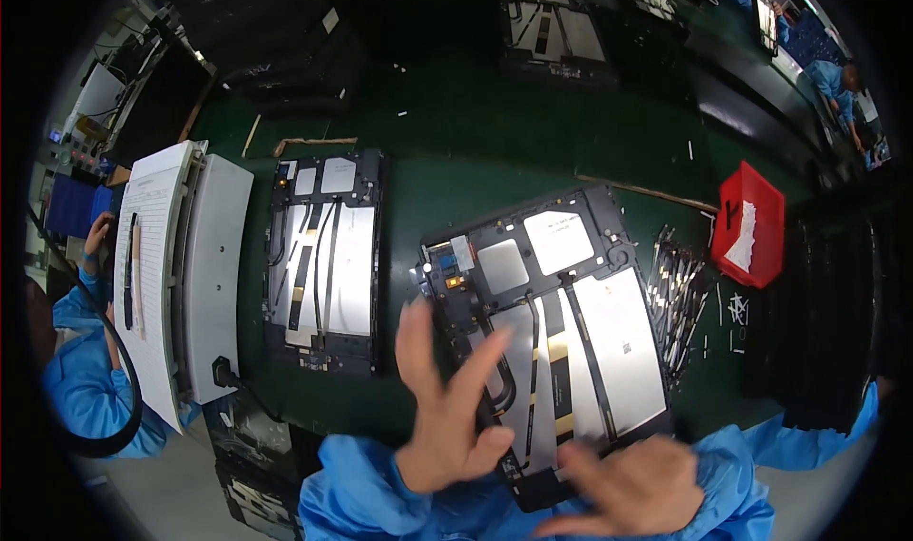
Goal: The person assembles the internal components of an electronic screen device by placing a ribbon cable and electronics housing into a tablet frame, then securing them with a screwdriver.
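Blue-sleeved forearms rose from the lower edge as the worker's right hand (623,489) lay knuckles-up at the near end of an opened tablet chassis (552,327), forefinger stretched leftward toward the frame's near corner and the other fingers loosely curled, gripping nothing that could be seen. Just to its left, the left hand (452,408) stood spread over the chassis's left edge, fingers (416,337) fanned wide and pointing away from the worker, fingertips on or just above the black flex cables; motion blur left the contact uncertain. Its long axis ran away from both hands, tilted leftward at the far end. A second opened tablet (325,260) lay well to the left of the fingers, a red bin (766,203) far to the right.
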Motion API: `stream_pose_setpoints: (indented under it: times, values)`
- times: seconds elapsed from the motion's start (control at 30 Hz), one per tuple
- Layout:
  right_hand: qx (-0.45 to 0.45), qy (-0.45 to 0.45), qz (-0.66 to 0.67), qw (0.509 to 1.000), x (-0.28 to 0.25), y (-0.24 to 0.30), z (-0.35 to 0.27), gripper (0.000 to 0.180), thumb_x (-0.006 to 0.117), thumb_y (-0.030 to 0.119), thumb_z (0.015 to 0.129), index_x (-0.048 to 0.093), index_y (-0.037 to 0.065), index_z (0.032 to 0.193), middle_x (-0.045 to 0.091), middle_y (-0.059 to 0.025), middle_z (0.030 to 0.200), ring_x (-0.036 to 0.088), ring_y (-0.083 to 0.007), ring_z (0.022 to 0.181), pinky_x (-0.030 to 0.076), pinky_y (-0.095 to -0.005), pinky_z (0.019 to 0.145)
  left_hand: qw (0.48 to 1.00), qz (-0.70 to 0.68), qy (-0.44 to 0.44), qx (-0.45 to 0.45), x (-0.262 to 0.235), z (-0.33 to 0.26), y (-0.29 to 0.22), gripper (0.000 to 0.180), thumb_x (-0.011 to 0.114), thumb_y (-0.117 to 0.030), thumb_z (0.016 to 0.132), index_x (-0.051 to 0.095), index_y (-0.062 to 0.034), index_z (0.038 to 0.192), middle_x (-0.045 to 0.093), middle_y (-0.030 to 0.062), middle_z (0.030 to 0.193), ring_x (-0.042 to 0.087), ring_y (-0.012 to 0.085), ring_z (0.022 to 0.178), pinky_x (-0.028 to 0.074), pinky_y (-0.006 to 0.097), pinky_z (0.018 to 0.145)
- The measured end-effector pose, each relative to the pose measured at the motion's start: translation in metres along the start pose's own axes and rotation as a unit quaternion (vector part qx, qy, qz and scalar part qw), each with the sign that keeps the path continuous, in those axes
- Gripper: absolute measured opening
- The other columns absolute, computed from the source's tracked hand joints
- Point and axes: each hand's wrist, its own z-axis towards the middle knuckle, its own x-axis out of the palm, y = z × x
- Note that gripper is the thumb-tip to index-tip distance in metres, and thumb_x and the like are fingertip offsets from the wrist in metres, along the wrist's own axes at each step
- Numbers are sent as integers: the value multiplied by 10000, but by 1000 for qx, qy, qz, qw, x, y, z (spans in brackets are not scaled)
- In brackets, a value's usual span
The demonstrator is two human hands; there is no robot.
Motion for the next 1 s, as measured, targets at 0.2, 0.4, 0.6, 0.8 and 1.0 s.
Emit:
stream_pose_setpoints:
  times: [0.2, 0.4, 0.6, 0.8, 1.0]
  values:
    - [162, -156, 150, 963, 19, -73, 0, 493, 746, 169, 668, 592, -63, 1075, 497, -208, 1130, 549, -323, 982, 442, -342, 832, 987, -6, -48, -154, 16, -64, -44, 734, 110, -531, 933, 291, 28, 1373, -19, 272, 1459, 50, 440, 1340, 84, 499, 1075]
    - [293, -272, 531, 747, 26, -61, -24, 492, 708, 137, 721, 562, -74, 1140, 579, -155, 1084, 533, -141, 992, 408, -267, 857, 975, -63, -179, -120, 12, -40, -79, 579, 417, -317, 929, 310, 59, 1356, 94, 281, 1452, 190, 403, 1332, 227, 444, 1066]
    - [176, -369, 554, 725, -44, -114, 105, 490, 622, 257, 809, 534, -20, 1203, 602, -79, 1079, 567, -141, 955, 437, -266, 841, 940, -126, -318, -18, 11, 11, -27, 741, 191, -555, 917, 237, 23, 1378, 137, 175, 1468, 177, 260, 1354, 97, 358, 1087]
    - [123, -407, 597, 680, -68, -269, 234, 261, 652, 202, 807, 613, 26, 996, 624, -17, 863, 592, -123, 745, 462, -244, 678, 942, -112, -308, -71, 29, 2, 35, 626, 207, -439, 950, 280, 51, 1333, 164, 215, 1417, 197, 314, 1327, 173, 387, 1070]
    - [159, -354, 484, 784, -39, -318, 304, 265, 647, 269, 804, 665, 22, 900, 639, -52, 777, 599, -152, 727, 454, -266, 679, 944, -75, -314, -71, 31, 1, 44, 608, 274, -465, 921, 386, 38, 1243, 199, 221, 1390, 253, 337, 1287, 194, 420, 1056]
